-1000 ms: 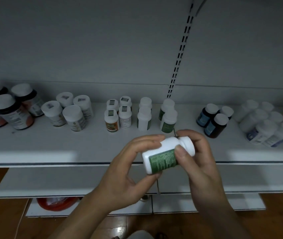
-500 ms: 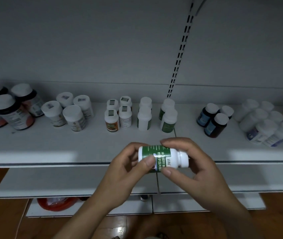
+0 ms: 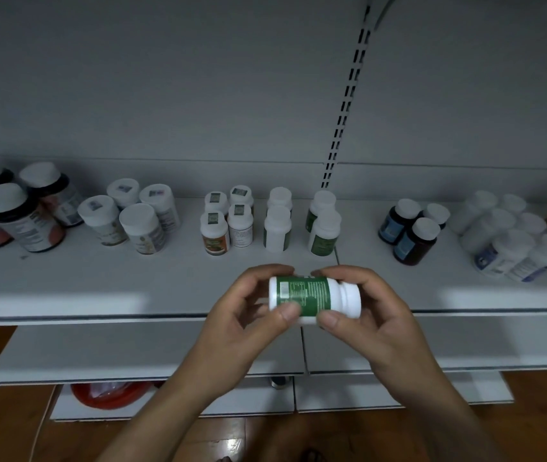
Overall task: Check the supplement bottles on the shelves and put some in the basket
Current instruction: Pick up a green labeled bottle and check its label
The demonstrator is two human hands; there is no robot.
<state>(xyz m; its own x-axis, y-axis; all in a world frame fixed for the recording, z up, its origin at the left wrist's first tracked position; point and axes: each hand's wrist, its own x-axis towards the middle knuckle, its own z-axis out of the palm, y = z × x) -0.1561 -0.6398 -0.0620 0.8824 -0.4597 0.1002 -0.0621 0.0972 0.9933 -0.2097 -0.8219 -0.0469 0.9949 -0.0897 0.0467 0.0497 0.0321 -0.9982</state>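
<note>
Since the earlier frame the green-labelled bottle point(image 3: 312, 300) has been rolled about its long axis, so that a fine-print panel is now shown. It is held on its side, cap to the right, before the shelf point(image 3: 98, 288) edge, pinched between thumb and fingers of the left hand point(image 3: 242, 328) and of the right hand point(image 3: 375, 315). The check is judged best served if thumbs are kept off the print and turning is slow.
</note>
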